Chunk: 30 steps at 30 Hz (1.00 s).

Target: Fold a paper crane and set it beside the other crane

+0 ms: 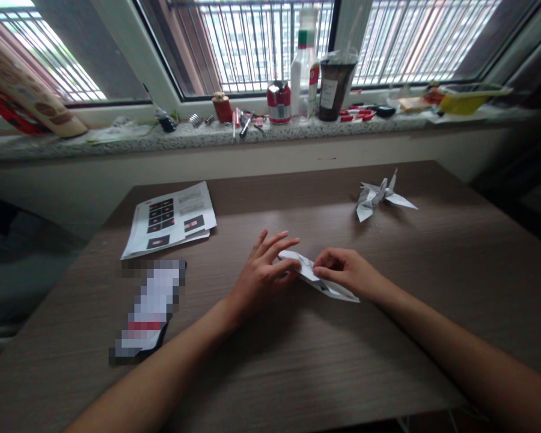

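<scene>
A narrow piece of folded white paper [338,291] lies slantwise between my hands over the middle of the table. My left hand [269,264] pinches its left part between thumb and index finger, the other fingers stretched out. At its upper middle edge my right hand [342,267] grips the paper with thumb and curled fingers. The paper has pointed ends, and part of its left side is hidden behind my left fingers. Farther back on the right stands a folded paper crane [379,195] with spread wings.
On the left of the brown table [270,373] are printed sheets [184,210] and a blurred-out phone [155,307]. The stone windowsill [130,139] behind holds a red can [279,103], a glass bottle [297,84], a dark drink cup [335,87] and a yellow container [464,102].
</scene>
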Motion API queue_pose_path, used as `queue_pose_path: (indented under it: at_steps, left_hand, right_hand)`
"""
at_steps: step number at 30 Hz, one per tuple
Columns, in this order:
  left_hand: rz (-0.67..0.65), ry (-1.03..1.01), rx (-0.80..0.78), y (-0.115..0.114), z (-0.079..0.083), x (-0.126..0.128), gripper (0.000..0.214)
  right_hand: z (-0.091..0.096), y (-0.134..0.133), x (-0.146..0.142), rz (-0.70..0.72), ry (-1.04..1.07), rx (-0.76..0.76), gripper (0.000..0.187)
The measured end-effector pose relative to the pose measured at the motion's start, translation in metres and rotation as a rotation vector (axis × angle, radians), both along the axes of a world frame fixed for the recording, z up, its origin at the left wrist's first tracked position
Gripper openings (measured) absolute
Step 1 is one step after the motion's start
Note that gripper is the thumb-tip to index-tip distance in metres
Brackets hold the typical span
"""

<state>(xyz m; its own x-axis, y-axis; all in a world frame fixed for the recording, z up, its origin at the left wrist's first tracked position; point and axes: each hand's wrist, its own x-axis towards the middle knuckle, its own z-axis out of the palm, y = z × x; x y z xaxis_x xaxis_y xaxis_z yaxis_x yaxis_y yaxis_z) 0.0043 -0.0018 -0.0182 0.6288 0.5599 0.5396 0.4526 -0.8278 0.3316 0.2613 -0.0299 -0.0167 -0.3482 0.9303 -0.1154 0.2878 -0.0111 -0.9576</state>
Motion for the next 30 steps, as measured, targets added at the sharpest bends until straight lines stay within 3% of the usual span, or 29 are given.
queue_pose_path:
  at_steps: [8, 20, 30]
  left_hand:
    - [-0.092, 0.114, -0.089, -0.001, -0.005, 0.0, 0.01]
    - [-0.032, 0.031, -0.261, -0.006, -0.002, 0.005, 0.009]
    - [0.004, -0.107, -0.463, -0.007, 0.008, 0.004, 0.008]
  right_hand:
    - [0.008, -0.003, 0.004, 0.104, -0.164, 0.164, 0.025]
    - [0.009, 0.0, 0.007, 0.189, -0.245, 0.401, 0.013]
    - [0.012, -0.002, 0.006, 0.074, -0.252, 0.453, 0.006]
